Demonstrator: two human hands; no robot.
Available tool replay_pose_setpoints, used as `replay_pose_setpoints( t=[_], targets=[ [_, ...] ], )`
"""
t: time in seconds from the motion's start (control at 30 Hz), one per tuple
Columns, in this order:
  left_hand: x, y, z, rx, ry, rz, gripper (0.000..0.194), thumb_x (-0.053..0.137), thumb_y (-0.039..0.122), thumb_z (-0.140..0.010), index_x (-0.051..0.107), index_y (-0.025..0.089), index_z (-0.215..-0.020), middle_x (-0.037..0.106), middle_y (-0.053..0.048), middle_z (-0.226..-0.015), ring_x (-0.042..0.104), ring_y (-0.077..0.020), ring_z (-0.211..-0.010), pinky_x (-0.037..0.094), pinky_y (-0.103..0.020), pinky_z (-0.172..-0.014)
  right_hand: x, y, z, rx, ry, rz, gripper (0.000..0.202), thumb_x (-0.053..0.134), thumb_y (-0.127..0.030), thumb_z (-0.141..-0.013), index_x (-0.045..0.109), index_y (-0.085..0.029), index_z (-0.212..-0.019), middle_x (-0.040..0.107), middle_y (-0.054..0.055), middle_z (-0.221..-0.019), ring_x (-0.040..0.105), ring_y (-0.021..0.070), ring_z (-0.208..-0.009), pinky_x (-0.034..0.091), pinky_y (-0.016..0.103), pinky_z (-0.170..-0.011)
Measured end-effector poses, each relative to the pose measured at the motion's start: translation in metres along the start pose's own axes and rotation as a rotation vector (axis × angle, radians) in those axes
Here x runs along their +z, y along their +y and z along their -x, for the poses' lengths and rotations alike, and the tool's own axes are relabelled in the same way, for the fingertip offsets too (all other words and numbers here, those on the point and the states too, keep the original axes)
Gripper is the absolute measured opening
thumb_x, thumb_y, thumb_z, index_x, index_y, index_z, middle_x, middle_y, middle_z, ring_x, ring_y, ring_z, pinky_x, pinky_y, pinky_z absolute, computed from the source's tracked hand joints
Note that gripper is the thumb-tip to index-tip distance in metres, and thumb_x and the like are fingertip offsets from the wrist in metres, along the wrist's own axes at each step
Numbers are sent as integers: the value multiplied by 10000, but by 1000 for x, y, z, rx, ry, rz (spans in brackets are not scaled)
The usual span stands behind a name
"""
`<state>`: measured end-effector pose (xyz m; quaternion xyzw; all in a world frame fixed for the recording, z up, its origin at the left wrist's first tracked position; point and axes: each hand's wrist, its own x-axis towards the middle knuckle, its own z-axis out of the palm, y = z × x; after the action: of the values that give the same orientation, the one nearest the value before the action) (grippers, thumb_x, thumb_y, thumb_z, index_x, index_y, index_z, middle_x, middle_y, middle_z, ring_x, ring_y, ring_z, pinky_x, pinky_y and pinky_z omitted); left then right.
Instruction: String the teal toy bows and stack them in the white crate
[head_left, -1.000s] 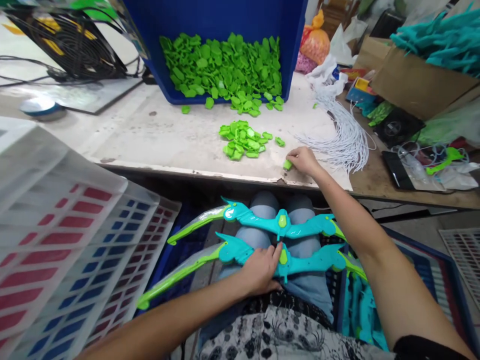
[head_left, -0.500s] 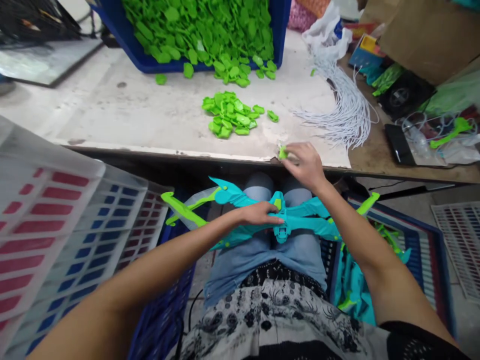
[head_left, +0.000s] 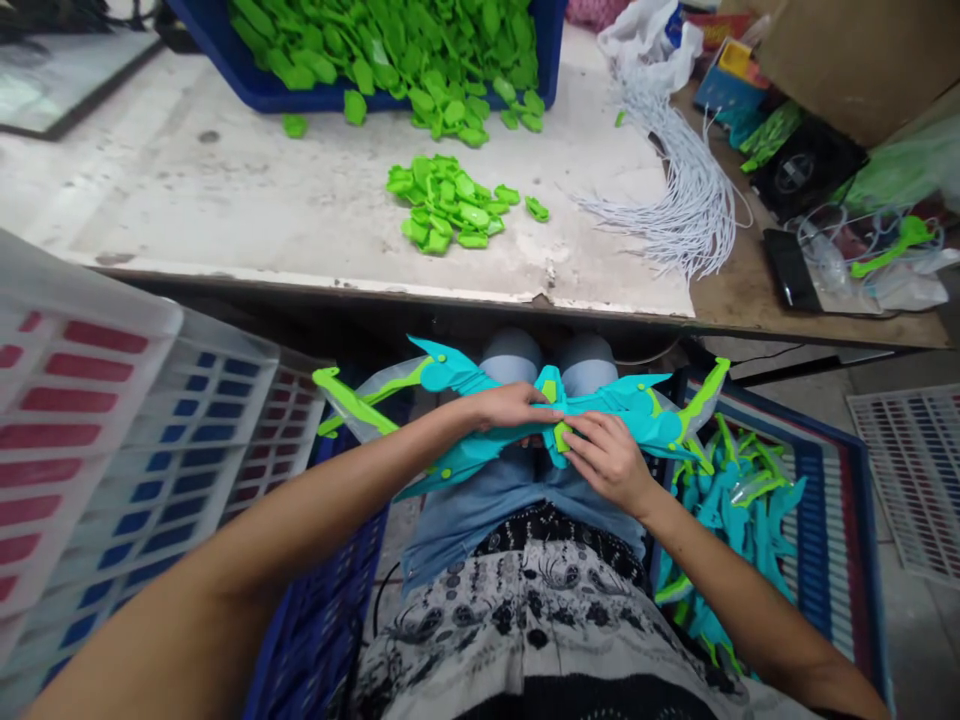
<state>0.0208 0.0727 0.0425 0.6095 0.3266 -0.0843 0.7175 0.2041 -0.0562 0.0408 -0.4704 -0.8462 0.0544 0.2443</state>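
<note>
Across my lap lies a teal plastic toy bow with lime-green tips at both ends. My left hand is closed round its middle, thumb near the centre. My right hand pinches a small green plastic piece against the lower part of the bow's centre block. Another green piece sits in the upper part of that block. The palm side of my left hand is hidden.
On the white tabletop lie a small heap of green pieces and a bundle of white cords. Behind stands a blue bin full of green pieces. Plastic baskets flank me at left; a crate with teal bows is at right.
My right hand has come down from the table edge to the bow's centre, bringing the green piece onto the lower part of the block. My left hand keeps its hold.
</note>
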Motion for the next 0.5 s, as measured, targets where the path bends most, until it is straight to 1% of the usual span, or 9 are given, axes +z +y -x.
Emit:
replay_pose_setpoints(
  t=[0.03, 0.1, 0.17, 0.2, 0.23, 0.3, 0.37, 0.43, 0.5],
  targets=[
    [0, -1, 0, 20, 21, -44, 569, 629, 706, -628, 606, 151, -750, 589, -3, -595, 522, -146, -536, 369, -254, -532, 1, -1, 0, 24, 6, -2, 194, 550, -207, -899, 676, -192, -1046, 660, 98, -1133, 541, 251, -1085, 482, 424, -874],
    [0, -5, -1, 67, 106, -148, 521, 675, 644, -617, 600, 145, -746, 582, 0, -636, 521, -148, -594, 351, -245, -551, 5, -4, 2, 95, 12, -29, 151, 568, -244, -891, 687, -219, -981, 637, 92, -1155, 520, 261, -1138, 455, 450, -916],
    [2, -8, -3, 105, 191, -243, 484, 710, 594, -593, 579, 144, -712, 536, 20, -627, 495, -139, -610, 316, -236, -547, 11, -7, 4, 208, 10, -80, 140, 607, -297, -867, 674, -223, -966, 604, 100, -1212, 511, 270, -1174, 417, 480, -965],
    [4, -10, -3, 116, 211, -273, 473, 715, 581, -589, 568, 146, -701, 510, 29, -615, 481, -133, -602, 299, -234, -540, 13, -8, 4, 278, 0, -103, 194, 640, -325, -841, 656, -216, -1001, 589, 110, -1239, 514, 277, -1176, 403, 490, -976],
    [6, -12, -3, 121, 214, -287, 464, 710, 574, -596, 562, 148, -704, 493, 36, -605, 473, -129, -588, 287, -233, -533, 15, -9, 4, 354, -21, -118, 296, 675, -350, -807, 630, -207, -1062, 581, 121, -1255, 522, 284, -1167, 396, 494, -975],
    [11, -15, -2, 113, 189, -292, 445, 686, 561, -626, 562, 151, -748, 495, 41, -605, 476, -126, -556, 282, -233, -518, 16, -11, 2, 486, -111, -125, 543, 731, -387, -741, 552, -190, -1214, 592, 132, -1246, 539, 297, -1133, 396, 490, -951],
    [18, -19, 0, 89, 179, -296, 432, 663, 541, -653, 568, 151, -814, 525, 37, -629, 491, -128, -534, 291, -234, -507, 15, -11, 0, 540, -242, -113, 688, 752, -415, -709, 493, -188, -1305, 613, 126, -1217, 544, 304, -1106, 392, 478, -927],
    [24, -24, 1, 72, 169, -314, 425, 639, 533, -672, 574, 148, -842, 536, 34, -632, 498, -132, -521, 298, -236, -500, 14, -11, 0, 531, -359, -98, 705, 749, -451, -709, 497, -196, -1316, 627, 115, -1191, 545, 303, -1085, 378, 468, -924],
    [28, -28, 0, 101, 172, -351, 413, 625, 531, -683, 588, 146, -829, 546, 27, -637, 517, -145, -557, 319, -239, -518, 14, -12, 1, 521, -427, -76, 678, 746, -491, -709, 532, -203, -1283, 634, 109, -1160, 552, 297, -1055, 379, 449, -901]
  ],
)
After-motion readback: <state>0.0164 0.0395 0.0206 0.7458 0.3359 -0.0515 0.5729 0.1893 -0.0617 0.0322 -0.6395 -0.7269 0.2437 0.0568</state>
